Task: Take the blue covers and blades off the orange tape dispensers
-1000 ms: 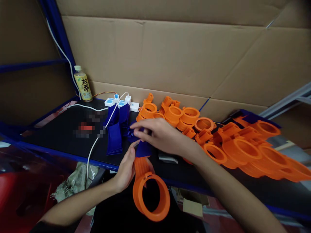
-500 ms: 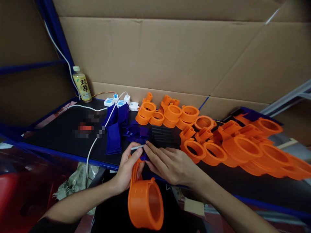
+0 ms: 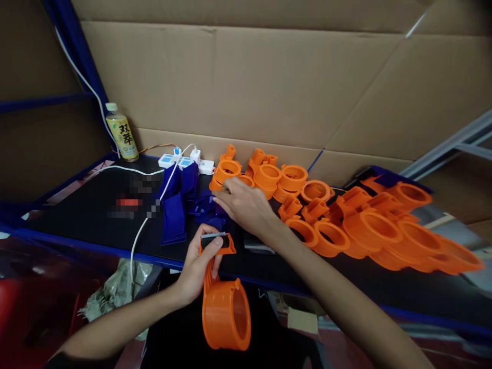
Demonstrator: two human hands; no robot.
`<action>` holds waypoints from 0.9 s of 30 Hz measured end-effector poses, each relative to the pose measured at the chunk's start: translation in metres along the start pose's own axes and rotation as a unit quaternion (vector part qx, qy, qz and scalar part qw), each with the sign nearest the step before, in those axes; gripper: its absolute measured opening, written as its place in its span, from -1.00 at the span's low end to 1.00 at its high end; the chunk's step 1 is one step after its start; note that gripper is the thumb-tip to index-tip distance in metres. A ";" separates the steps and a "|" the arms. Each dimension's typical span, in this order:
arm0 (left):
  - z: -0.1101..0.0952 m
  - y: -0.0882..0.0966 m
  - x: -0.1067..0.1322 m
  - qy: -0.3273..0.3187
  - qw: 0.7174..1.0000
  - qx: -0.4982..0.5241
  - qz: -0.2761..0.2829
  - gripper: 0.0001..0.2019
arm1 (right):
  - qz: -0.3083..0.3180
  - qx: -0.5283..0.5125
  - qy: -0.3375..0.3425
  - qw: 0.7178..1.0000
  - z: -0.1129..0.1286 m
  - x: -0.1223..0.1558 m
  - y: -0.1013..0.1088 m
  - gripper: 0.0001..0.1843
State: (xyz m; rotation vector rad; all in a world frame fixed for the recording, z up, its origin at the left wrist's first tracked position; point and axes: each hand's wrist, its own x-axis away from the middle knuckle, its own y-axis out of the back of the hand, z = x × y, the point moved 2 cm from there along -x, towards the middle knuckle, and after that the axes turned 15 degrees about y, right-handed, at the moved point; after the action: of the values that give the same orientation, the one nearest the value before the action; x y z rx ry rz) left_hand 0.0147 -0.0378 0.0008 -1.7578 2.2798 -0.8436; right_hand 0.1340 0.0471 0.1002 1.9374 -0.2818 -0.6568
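My left hand (image 3: 198,266) is closed round the ribbed handle of an orange ring part (image 3: 225,312), held over the table's near edge with the ring hanging down; my thumb presses on a dark piece set in the handle's top end. My right hand (image 3: 244,205) reaches forward onto a small heap of dark blue plastic pieces (image 3: 207,207), fingers curled at them; what they hold, if anything, is hidden. A stack of blue flat pieces (image 3: 173,220) lies just left of it.
Several orange ring parts (image 3: 365,230) cover the right half of the black table (image 3: 77,210). A white power strip (image 3: 184,161) with a cable and a drink bottle (image 3: 121,133) stand at the back left. Cardboard (image 3: 249,87) walls the back.
My right hand has left the orange handle and moved forward to the blue pieces. My left hand keeps the orange part, now with a dark piece seated in its end.
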 end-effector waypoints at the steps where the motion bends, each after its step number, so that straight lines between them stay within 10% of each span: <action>1: 0.000 0.001 -0.001 -0.002 1.000 -0.007 -0.001 -0.70 | 0.019 -0.006 0.013 1.000 0.002 -0.008 -0.006 -0.64; 8: -0.001 0.008 -0.004 -0.013 0.999 -0.035 -0.003 -0.70 | 0.101 -0.097 0.034 0.989 -0.003 -0.018 -0.020 -0.67; 16: -0.001 0.006 -0.006 -0.025 0.993 -0.114 0.009 -0.69 | 0.075 -0.386 0.033 0.919 0.003 0.025 0.037 -0.74; 22: -0.003 0.005 -0.003 -0.026 0.988 -0.151 0.005 -0.68 | 0.040 -0.401 -0.048 0.914 0.001 0.071 0.055 -0.77; 27: -0.003 0.004 -0.002 -0.015 0.990 -0.143 -0.005 -0.68 | 0.004 -0.327 -0.092 0.940 0.000 0.116 0.030 -0.78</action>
State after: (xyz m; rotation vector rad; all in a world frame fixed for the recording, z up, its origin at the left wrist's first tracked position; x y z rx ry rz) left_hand 0.0102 -0.0340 0.0006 -1.8784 2.4769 -0.5056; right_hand 0.2322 -0.0203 0.0898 1.2397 -0.1554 -0.8064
